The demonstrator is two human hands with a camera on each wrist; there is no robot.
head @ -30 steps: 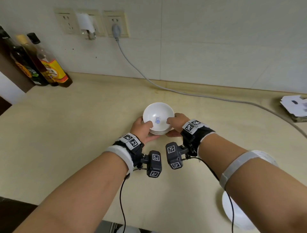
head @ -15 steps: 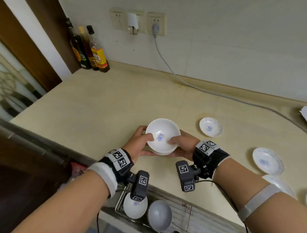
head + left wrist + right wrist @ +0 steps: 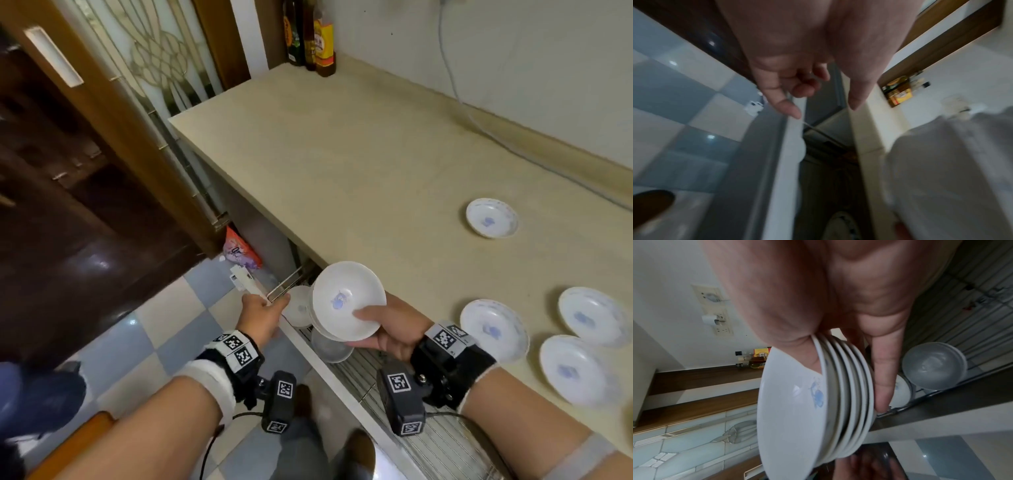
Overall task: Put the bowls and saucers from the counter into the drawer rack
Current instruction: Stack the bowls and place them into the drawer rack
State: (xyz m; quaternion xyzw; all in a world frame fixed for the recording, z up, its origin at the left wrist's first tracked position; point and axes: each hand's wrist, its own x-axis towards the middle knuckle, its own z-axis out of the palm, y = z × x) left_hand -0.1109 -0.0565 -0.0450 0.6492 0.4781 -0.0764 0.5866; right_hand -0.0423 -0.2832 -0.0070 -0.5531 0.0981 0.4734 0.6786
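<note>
Bowls (image 3: pixel 346 301): nested stack of white glazed ware with a blue mark inside the top one, about five rims counted in the right wrist view. Location: held off the table (image 3: pixel 359 164), tilted, above the open drawer rack (image 3: pixel 428 442).

Hold: right hand (image 3: pixel 390 334) alone; thumb over the near rim, fingers (image 3: pixel 885 378) curled under the bottom bowl, clamping the stack between them.

Left hand (image 3: pixel 262 317): free of the stack, at the drawer's front edge; fingers loosely curled, index tip touching or just short of the edge, nothing clearly gripped.

Handling, by judgement: rigid, brittle, glazed and likely slippery; heavy for one hand as a stack. Tilted bowls may slide on one another, so the stack is best kept level, thumb on rim and fingers beneath, and lowered gently against the wire.

Rack contents: two bowls (image 3: pixel 934 365) already at the left end.

Saucers (image 3: pixel 491 217): four in view, lying flat on the table, apart from each other. Thin rims, likely chip-prone; best taken by the edge.
</note>
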